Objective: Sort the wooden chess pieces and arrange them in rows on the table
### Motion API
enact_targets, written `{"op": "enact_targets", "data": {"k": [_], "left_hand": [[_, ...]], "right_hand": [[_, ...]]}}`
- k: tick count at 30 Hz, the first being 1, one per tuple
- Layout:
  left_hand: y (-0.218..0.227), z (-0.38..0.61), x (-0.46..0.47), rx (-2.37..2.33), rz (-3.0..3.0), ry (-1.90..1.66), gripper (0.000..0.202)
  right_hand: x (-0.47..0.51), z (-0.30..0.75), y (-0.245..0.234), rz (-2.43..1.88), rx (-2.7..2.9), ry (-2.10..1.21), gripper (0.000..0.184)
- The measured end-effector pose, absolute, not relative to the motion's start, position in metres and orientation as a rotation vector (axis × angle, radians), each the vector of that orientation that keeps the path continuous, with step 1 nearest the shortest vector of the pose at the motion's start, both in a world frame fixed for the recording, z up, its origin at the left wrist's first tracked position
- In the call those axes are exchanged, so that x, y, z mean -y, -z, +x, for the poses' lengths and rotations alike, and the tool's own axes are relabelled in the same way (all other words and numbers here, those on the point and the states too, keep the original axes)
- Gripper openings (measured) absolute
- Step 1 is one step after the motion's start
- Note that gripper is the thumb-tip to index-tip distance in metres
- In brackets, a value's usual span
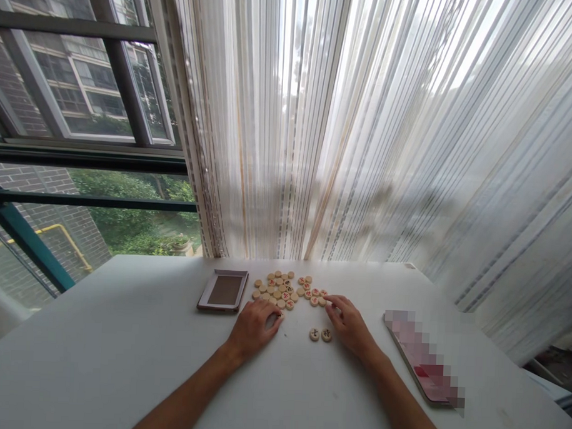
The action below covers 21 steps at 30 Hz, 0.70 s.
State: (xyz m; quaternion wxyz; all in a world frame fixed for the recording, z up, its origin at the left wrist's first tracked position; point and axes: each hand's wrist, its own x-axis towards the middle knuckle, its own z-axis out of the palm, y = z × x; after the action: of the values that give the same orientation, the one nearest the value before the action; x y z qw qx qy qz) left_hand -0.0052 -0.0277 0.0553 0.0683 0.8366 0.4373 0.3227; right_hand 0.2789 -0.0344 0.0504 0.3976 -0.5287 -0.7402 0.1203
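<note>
Round wooden Chinese chess pieces (282, 289) lie in a loose cluster on the white table, some face down, others showing red or black characters. My left hand (256, 326) rests at the near side of the cluster, its fingertips and thumb closed around one chess piece (281, 314) that is partly hidden. At the cluster's right end is my right hand (348, 323), fingers apart, the index fingertip at the edge of a face-down piece (322, 301). Two pieces with black characters, one (314, 334) beside the other (327, 335), sit side by side between my hands, nearer to me.
A shallow open box (242, 293) with a brown inside lies left of the pieces. To the right is a long, flat pink item (419, 363), mostly pixelated. Behind the white table (122, 334) hang striped string curtains (269, 145), with a window (96, 139) at left.
</note>
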Motion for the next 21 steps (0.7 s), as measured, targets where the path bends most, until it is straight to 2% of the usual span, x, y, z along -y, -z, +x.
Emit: {"op": "enact_targets", "data": {"k": [7, 16, 21], "left_hand": [[-0.055, -0.006, 0.029, -1.330, 2.561, -0.978, 0.011], [-0.052, -0.010, 0.021, -1.444, 2.420, -1.061, 0.010], [-0.051, -0.010, 0.020, -1.461, 2.402, -1.098, 0.009]], "right_hand": [[0.031, 0.282, -0.044, -1.364, 1.961, -0.242, 0.030], [0.033, 0.287, -0.050, -1.328, 1.837, -0.349, 0.017], [0.033, 0.282, -0.052, -1.332, 1.725, -0.447, 0.023]]}}
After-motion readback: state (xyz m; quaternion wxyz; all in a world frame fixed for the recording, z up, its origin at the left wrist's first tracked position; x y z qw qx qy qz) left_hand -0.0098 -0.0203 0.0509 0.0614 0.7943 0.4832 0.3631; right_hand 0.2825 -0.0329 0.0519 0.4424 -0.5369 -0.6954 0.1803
